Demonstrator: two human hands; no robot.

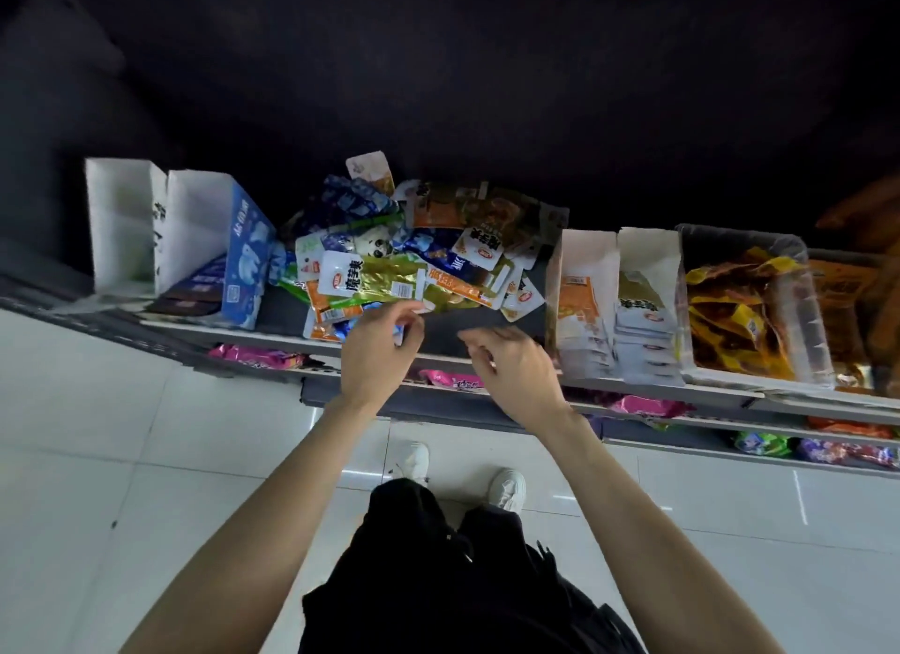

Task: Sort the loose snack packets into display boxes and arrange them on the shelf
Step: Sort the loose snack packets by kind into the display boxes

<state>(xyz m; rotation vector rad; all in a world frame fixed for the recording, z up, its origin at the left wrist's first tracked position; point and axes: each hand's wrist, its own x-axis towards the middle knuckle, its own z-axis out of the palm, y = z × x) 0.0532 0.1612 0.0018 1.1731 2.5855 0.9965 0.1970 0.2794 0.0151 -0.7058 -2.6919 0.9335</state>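
A heap of loose snack packets (414, 244) lies on the dark shelf (467, 329), in blue, gold, orange and white wrappers. My left hand (377, 356) is at the heap's front edge, its fingers curled round a small blue packet (398, 331) near a gold packet (384, 278). My right hand (511, 366) hovers over the bare shelf to the right with loosely curled fingers, holding nothing. A blue display box (243, 259) with dark packets stands left of the heap. Two white display boxes (616, 302) with white and orange packets stand to the right.
An empty white box (121, 225) stands at the far left. A clear bin (750, 307) of yellow and brown packets sits at the right. Lower shelves hold pink and purple packets (647, 405). White floor tiles and my shoes (506, 490) are below.
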